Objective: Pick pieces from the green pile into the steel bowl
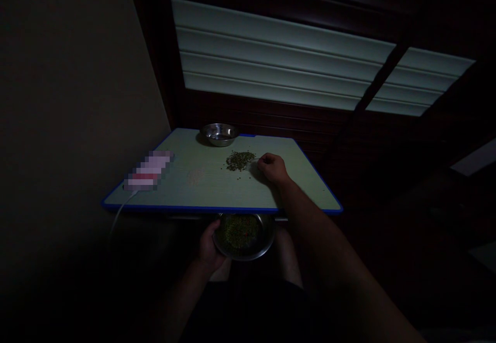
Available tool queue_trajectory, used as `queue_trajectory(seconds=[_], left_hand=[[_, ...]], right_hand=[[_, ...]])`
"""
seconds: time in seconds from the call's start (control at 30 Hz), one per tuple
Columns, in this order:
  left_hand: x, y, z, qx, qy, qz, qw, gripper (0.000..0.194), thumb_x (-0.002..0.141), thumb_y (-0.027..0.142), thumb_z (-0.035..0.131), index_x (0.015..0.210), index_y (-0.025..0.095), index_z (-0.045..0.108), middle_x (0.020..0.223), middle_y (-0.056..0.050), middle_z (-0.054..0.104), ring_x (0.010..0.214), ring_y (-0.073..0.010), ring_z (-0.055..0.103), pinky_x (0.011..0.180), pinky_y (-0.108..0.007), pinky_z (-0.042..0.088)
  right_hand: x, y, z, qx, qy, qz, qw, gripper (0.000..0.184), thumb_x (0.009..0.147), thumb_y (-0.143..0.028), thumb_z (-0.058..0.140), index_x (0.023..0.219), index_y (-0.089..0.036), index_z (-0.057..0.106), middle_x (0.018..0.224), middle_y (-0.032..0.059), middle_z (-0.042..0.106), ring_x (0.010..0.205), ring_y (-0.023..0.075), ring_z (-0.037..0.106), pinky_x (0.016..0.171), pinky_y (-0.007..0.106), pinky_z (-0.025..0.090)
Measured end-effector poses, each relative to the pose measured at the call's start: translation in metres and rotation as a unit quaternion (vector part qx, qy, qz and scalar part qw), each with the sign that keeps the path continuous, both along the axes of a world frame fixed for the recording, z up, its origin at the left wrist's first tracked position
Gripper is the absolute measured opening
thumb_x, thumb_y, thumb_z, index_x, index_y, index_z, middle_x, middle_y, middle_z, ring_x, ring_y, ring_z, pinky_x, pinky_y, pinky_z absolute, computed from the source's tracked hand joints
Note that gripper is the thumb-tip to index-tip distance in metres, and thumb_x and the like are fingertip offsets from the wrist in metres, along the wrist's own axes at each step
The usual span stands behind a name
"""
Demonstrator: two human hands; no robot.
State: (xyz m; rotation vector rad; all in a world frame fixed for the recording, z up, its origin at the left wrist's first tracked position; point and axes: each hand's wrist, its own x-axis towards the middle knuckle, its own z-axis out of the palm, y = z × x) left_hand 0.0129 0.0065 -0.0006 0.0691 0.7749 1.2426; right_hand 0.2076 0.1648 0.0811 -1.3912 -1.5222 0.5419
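Observation:
A metal bowl [267, 246] with small green beans or grains [240, 231] in it is below the table's front edge, over my lap. My left hand [209, 240] grips its left rim, thumb on top. My right hand [273, 167] is over the table [306, 190], its fingers closed in a pinch just right of a loose pile of dark greenish beans [239, 160]. A faint, see-through thing [252, 165] shows by its fingertips, too dim to name. A few single beans lie scattered around the pile.
A second metal bowl [219, 135] stands at the table's back edge. A blurred-out pink and white object [149, 170] with a white cable [121, 209] lies at the left. Pale small grains [196, 176] are spread left of the pile. Dark slatted doors [271, 48] rise behind; the room is dim.

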Motion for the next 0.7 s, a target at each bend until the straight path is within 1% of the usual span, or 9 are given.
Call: queue_trajectory(seconds=[0.1,0.2,0.3,0.5,0.7], left_hand=[[0.0002,-0.0006,0.0012,0.004,-0.004,-0.001,1.0,0.019,0.078,0.023,0.056,0.084,0.014,0.072,0.077,-0.008,0.077,0.089,-0.0286,0.071,0.089,-0.045,0.053],[0.0007,-0.0006,0.0014,0.004,0.003,0.004,1.0,0.019,0.078,0.022,0.056,0.083,0.012,0.072,0.076,-0.009,0.076,0.089,-0.0288,0.071,0.089,-0.045,0.053],[0.0011,-0.0002,0.0007,0.0,0.015,0.01,1.0,0.019,0.077,0.021,0.056,0.084,0.014,0.072,0.076,-0.008,0.076,0.091,-0.0284,0.071,0.09,-0.045,0.052],[0.001,-0.0001,0.0006,0.001,0.016,0.012,1.0,0.018,0.077,0.021,0.057,0.082,0.013,0.072,0.076,-0.009,0.076,0.088,-0.0282,0.071,0.089,-0.043,0.052],[0.001,0.0,0.0007,0.002,0.006,0.007,1.0,0.019,0.076,0.021,0.057,0.083,0.014,0.072,0.077,-0.009,0.077,0.087,-0.0278,0.071,0.089,-0.044,0.052]], right_hand=[[0.0011,0.0018,-0.0016,0.011,-0.007,-0.013,1.0,0.01,0.062,-0.027,0.055,0.064,-0.018,0.06,0.061,-0.0012,0.06,0.061,0.0128,0.051,0.06,0.025,0.039],[0.0012,0.0029,-0.0032,0.016,0.012,0.017,1.0,0.011,0.062,-0.028,0.056,0.066,-0.018,0.061,0.064,-0.0008,0.061,0.062,0.0128,0.052,0.062,0.026,0.041],[0.0005,0.0028,-0.0033,0.012,0.024,0.039,0.999,0.011,0.062,-0.028,0.057,0.066,-0.018,0.061,0.063,-0.0009,0.061,0.061,0.0126,0.051,0.061,0.026,0.041],[-0.0002,0.0028,-0.0023,0.013,0.051,0.03,0.998,0.009,0.06,-0.027,0.055,0.061,-0.018,0.057,0.059,-0.0021,0.056,0.058,0.0116,0.048,0.059,0.025,0.038],[0.0001,0.0041,-0.0039,0.011,0.051,0.056,0.997,0.015,0.061,-0.032,0.058,0.066,-0.018,0.06,0.063,-0.0016,0.059,0.06,0.012,0.049,0.061,0.025,0.039]])
